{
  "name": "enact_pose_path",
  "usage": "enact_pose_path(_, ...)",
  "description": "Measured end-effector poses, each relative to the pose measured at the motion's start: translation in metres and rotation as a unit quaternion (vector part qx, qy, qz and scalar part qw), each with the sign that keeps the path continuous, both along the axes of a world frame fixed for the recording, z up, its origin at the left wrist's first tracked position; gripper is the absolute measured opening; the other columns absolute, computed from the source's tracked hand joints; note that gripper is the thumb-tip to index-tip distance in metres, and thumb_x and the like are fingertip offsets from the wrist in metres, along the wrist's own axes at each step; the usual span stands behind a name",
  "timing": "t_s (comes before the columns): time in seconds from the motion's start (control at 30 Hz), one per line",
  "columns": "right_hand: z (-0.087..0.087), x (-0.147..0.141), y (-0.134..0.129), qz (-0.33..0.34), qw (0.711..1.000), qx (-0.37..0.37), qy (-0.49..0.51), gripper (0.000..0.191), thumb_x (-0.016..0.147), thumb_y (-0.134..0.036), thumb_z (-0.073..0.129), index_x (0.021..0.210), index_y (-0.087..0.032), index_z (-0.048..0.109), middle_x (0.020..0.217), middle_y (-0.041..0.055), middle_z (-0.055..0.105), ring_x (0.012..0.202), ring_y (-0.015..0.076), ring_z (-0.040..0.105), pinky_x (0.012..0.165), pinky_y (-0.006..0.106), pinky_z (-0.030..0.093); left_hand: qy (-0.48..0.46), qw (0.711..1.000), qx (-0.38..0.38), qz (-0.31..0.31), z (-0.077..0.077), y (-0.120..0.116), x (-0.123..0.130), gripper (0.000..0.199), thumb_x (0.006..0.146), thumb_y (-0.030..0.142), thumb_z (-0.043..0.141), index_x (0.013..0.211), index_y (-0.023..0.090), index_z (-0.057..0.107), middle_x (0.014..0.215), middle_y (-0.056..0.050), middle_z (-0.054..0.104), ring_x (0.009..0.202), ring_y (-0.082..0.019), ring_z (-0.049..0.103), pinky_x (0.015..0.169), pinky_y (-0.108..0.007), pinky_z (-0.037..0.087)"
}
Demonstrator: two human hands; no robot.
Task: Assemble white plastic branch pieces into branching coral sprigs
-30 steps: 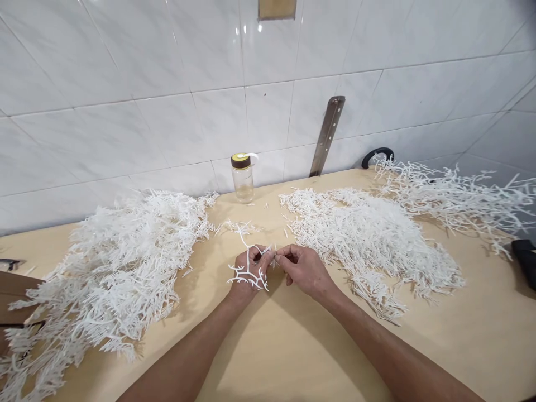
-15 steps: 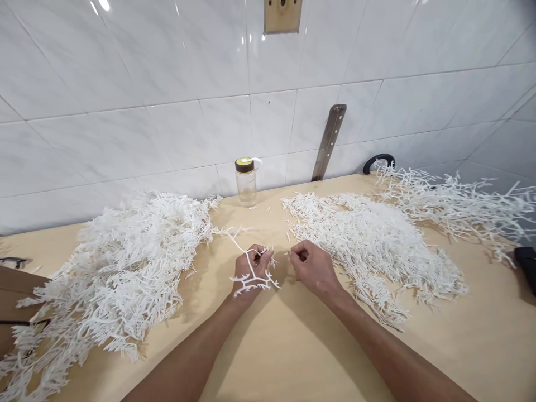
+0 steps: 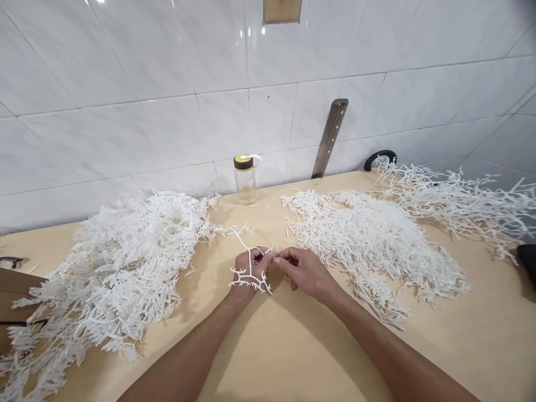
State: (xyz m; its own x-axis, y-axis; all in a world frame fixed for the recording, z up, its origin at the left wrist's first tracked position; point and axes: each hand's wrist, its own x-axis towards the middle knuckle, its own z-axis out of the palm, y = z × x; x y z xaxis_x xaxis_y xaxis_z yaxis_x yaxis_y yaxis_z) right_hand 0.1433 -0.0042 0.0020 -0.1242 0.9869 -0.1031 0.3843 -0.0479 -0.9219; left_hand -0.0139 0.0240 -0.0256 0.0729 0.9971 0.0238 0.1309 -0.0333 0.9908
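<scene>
A thin white branched piece [image 3: 250,262] lies over the back of my left hand [image 3: 250,272], whose thumb and fingers pinch one of its twigs. Close against it, my right hand [image 3: 307,272] has its thumb and index finger pressed together at the twig tips; what lies between them is too small to make out. To the left spreads a big heap of white branched pieces [image 3: 138,262]. Small white sprigs form a flatter pile [image 3: 377,240] on the right.
Against the tiled wall stand a clear bottle [image 3: 245,181] with a dark and yellow lid and a leaning metal strip [image 3: 330,137]. More white branches [image 3: 460,201] lie at the far right, near a black ring-shaped object [image 3: 379,158]. A brown box [image 3: 17,293] sits at the left edge.
My right hand has moved left, and its fingertips now meet those of my left hand. The white branched piece has shifted slightly. The camera view has tilted down a little.
</scene>
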Motion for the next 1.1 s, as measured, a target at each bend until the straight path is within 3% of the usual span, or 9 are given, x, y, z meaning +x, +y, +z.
enact_pose_path(0.13, -0.004, 0.000, 0.002, -0.007, 1.000, -0.008, -0.008, 0.022, 0.085, -0.038, 0.057, 0.077, -0.018, 0.063, 0.066, -0.0032, 0.061, 0.042, 0.0086, 0.057, 0.043, 0.019, 0.044, 0.015, 1.000, 0.005, 0.002, 0.003, -0.001, 0.001, 0.024, 0.074, 0.041, 0.068, 0.070, 0.017, 0.069, 0.053, 0.002, 0.057, 0.048, -0.011, 0.049, 0.048, -0.023, 0.037)
enact_pose_path(0.33, -0.006, -0.001, 0.002, -0.009, 1.000, -0.005, -0.004, 0.016, 0.083, -0.032, 0.055, 0.081, -0.019, 0.063, 0.067, -0.0038, 0.061, 0.041, 0.0091, 0.058, 0.042, 0.020, 0.044, -0.005, 1.000, -0.011, -0.006, 0.005, -0.002, 0.003, 0.024, 0.072, 0.041, 0.068, 0.069, 0.017, 0.067, 0.051, 0.003, 0.053, 0.048, -0.012, 0.048, 0.048, -0.024, 0.037)
enact_pose_path(0.6, -0.004, -0.004, -0.001, -0.029, 0.994, 0.067, -0.076, 0.021, 0.083, -0.033, 0.054, 0.072, -0.019, 0.065, 0.065, -0.0018, 0.065, 0.044, 0.0104, 0.056, 0.047, 0.022, 0.044, 0.024, 1.000, 0.007, -0.001, 0.004, -0.006, 0.003, 0.027, 0.080, 0.045, 0.063, 0.073, 0.019, 0.062, 0.051, 0.004, 0.051, 0.046, -0.011, 0.046, 0.046, -0.024, 0.035)
enact_pose_path(0.83, -0.006, -0.009, -0.002, -0.031, 0.996, 0.045, -0.072, 0.023, 0.082, -0.035, 0.053, 0.066, -0.020, 0.061, 0.059, -0.0016, 0.064, 0.045, 0.0130, 0.058, 0.048, 0.024, 0.044, 0.056, 0.994, 0.098, 0.010, 0.013, -0.017, 0.004, 0.024, 0.083, 0.042, 0.060, 0.072, 0.021, 0.060, 0.055, 0.002, 0.051, 0.051, -0.012, 0.043, 0.051, -0.025, 0.034)
enact_pose_path(1.1, -0.001, -0.019, -0.003, -0.056, 0.998, 0.009, -0.026, 0.017, 0.078, -0.029, 0.052, 0.063, -0.022, 0.056, 0.051, -0.0028, 0.059, 0.045, 0.0139, 0.057, 0.045, 0.023, 0.043, 0.032, 0.994, 0.100, 0.028, 0.021, -0.022, 0.007, 0.025, 0.086, 0.041, 0.058, 0.072, 0.020, 0.055, 0.053, 0.003, 0.046, 0.049, -0.011, 0.038, 0.049, -0.025, 0.031)
